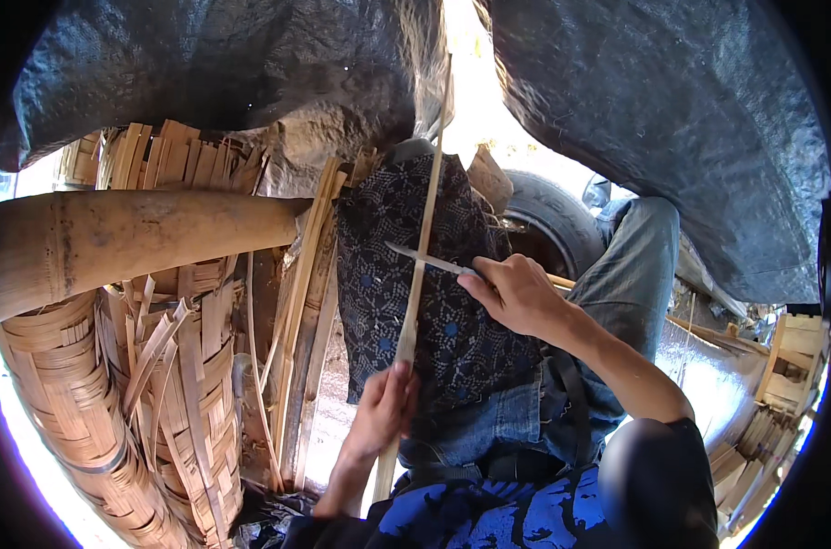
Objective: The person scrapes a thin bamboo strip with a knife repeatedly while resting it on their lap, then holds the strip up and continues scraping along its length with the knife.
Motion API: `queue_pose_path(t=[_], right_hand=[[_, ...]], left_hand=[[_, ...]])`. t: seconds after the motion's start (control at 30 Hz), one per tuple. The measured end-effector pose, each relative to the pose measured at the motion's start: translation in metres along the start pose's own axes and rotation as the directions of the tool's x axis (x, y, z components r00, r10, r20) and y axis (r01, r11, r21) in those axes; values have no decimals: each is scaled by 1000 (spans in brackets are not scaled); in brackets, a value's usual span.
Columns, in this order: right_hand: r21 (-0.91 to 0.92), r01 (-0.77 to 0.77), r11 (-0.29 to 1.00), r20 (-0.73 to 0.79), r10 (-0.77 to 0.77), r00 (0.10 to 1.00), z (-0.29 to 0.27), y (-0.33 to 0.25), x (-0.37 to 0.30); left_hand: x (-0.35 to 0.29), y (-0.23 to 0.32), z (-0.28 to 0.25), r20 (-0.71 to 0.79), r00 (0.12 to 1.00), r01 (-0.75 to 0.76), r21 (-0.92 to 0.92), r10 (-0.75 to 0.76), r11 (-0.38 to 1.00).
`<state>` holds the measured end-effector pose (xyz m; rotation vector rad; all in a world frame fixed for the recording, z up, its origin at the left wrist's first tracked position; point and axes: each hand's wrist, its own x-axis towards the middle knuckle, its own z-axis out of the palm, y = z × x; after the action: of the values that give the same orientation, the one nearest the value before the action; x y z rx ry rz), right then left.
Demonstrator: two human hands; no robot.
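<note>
A long, pale bamboo strip (412,311) runs from beside my body up and away over my lap. My left hand (385,407) is closed round its lower part. In my right hand (516,291) is a knife (434,262), gripped by its handle, which the fingers mostly hide. The thin blade lies across the strip about midway along, its tip pointing left. Whether the edge bites into the strip I cannot tell. Under both lies a dark patterned cloth (388,210) spread over my thigh, on top of blue jeans (498,421).
A thick bamboo pole (150,238) juts in from the left. Rolled woven bamboo mats (77,412) and split bamboo slats (306,320) stand beside my left leg. Black plastic sheeting (672,119) hangs ahead. A tyre (562,215) rests beyond my bent right knee. A wooden crate (791,366) sits at far right.
</note>
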<state>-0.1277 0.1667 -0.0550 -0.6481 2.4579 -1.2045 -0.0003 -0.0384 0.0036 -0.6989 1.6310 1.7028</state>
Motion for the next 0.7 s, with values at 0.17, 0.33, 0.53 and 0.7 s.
queue_pose_path(t=[0.17,0.33,0.53,0.7], right_hand=[[-105,106,989,53,-100,994,3,-14,-6],[-174,42,984,101,-25,995,9,-17,-11],[-93,-66,993,85,74,994,16,-9,1],[-69,-167,984,-23,166,986,8,13,32]], left_hand=[[29,19,1,27,1000,-13,-49,14,999],[40,23,0,119,993,22,-237,6,971],[36,25,3,253,964,229,-635,-82,738],[24,20,10,254,966,221,-712,-49,666]])
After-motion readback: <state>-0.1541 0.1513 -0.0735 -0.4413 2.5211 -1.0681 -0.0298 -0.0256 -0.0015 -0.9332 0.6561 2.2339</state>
